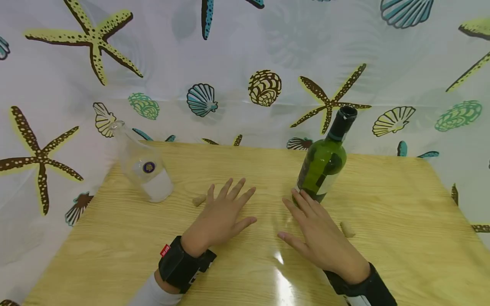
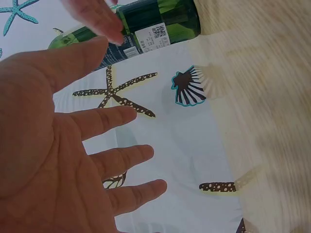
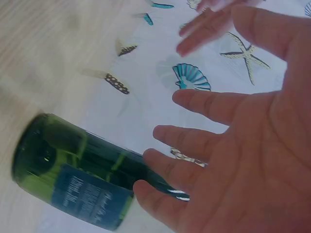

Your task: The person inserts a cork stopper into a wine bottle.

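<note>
My left hand (image 1: 220, 219) is held over the table with fingers spread, holding nothing. A cork (image 1: 199, 200) lies just left of its fingers. My right hand (image 1: 320, 236), also spread, is in front of a green glass wine bottle (image 1: 325, 163) standing upright and uncorked. Its fingertips overlap the bottle's base in the head view; whether they touch cannot be told. The bottle's labels (image 3: 90, 196) show in the wrist views. Beside the right hand lies a second cork (image 1: 347, 229). A clear glass bottle (image 1: 132, 155) with a round dark emblem stands at the left.
The wooden table (image 1: 245, 165) has a bright reflection near its front. Behind it and along the sides hangs a white cloth (image 1: 237, 51) printed with starfish and shells. Each wrist wears a black strap (image 1: 180, 265).
</note>
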Action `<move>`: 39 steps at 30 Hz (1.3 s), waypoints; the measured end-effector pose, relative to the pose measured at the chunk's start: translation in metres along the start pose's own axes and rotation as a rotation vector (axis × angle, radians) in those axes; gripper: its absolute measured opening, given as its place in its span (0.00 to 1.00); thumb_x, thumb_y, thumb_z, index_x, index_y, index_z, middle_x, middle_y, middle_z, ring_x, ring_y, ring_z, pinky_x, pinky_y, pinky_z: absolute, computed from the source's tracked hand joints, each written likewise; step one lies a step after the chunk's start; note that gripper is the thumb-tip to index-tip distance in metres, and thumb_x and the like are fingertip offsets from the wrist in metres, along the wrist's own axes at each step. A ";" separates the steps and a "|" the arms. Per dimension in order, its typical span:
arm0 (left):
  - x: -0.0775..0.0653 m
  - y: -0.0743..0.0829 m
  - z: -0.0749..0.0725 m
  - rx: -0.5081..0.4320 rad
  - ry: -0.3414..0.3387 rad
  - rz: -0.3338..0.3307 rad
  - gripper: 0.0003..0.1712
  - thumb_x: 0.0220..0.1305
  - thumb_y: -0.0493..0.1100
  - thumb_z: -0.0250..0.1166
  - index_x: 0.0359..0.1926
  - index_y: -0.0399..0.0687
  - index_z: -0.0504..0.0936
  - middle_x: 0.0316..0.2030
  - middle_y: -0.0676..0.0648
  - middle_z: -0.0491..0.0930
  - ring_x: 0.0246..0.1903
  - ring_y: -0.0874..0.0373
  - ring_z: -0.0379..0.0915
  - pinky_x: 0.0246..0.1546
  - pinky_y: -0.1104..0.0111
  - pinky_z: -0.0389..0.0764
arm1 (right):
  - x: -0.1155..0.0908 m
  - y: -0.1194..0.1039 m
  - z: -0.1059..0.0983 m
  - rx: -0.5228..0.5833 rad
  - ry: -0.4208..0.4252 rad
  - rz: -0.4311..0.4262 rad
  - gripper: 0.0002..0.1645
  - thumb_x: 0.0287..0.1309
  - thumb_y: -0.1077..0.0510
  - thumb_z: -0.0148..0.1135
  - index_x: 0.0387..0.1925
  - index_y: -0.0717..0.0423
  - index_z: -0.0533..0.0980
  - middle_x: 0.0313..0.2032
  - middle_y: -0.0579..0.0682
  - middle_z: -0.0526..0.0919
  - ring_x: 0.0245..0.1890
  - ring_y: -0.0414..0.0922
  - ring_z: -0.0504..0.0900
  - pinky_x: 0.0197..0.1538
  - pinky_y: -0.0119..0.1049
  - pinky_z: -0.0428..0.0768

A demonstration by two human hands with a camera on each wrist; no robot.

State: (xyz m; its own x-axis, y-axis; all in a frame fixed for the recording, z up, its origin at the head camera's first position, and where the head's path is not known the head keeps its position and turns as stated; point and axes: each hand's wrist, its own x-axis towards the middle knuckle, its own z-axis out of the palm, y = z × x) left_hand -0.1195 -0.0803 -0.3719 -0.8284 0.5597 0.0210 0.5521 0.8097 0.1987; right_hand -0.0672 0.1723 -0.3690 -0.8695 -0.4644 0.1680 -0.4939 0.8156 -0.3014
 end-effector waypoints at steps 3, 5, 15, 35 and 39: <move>0.001 -0.001 0.002 -0.011 0.067 0.022 0.39 0.69 0.66 0.53 0.74 0.56 0.59 0.74 0.43 0.54 0.72 0.43 0.48 0.65 0.37 0.51 | 0.002 -0.002 -0.015 0.026 0.052 -0.023 0.41 0.66 0.39 0.57 0.71 0.59 0.62 0.72 0.60 0.55 0.70 0.61 0.56 0.63 0.61 0.65; 0.006 0.000 0.005 -0.043 0.139 0.058 0.38 0.70 0.64 0.54 0.74 0.53 0.60 0.71 0.41 0.58 0.70 0.44 0.54 0.64 0.40 0.57 | 0.001 -0.003 -0.028 0.060 0.130 -0.044 0.39 0.65 0.44 0.60 0.70 0.58 0.63 0.72 0.58 0.58 0.69 0.59 0.60 0.60 0.59 0.69; 0.078 0.022 0.006 -0.475 0.270 0.179 0.40 0.69 0.58 0.60 0.74 0.46 0.57 0.69 0.44 0.62 0.68 0.51 0.59 0.64 0.56 0.66 | 0.011 0.020 -0.077 0.197 0.673 -0.149 0.32 0.69 0.43 0.51 0.57 0.67 0.73 0.57 0.61 0.75 0.53 0.55 0.75 0.54 0.24 0.69; 0.137 0.046 0.039 -1.008 0.074 0.209 0.57 0.55 0.50 0.75 0.76 0.64 0.46 0.72 0.52 0.55 0.71 0.56 0.52 0.66 0.51 0.61 | 0.035 0.079 -0.074 0.369 0.636 -0.020 0.36 0.60 0.66 0.60 0.69 0.59 0.63 0.67 0.54 0.65 0.67 0.50 0.64 0.62 0.31 0.66; 0.143 0.054 0.042 -1.045 0.072 0.226 0.58 0.54 0.47 0.76 0.76 0.66 0.46 0.69 0.54 0.59 0.68 0.61 0.55 0.64 0.49 0.63 | 0.035 0.081 -0.075 0.500 0.524 0.002 0.42 0.61 0.70 0.57 0.74 0.53 0.56 0.71 0.51 0.59 0.70 0.49 0.59 0.64 0.30 0.65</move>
State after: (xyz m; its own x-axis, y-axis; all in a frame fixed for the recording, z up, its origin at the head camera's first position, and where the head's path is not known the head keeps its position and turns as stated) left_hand -0.2041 0.0506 -0.3996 -0.7398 0.6382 0.2131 0.3672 0.1177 0.9227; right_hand -0.1376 0.2484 -0.3169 -0.8195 -0.1341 0.5571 -0.5408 0.5024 -0.6746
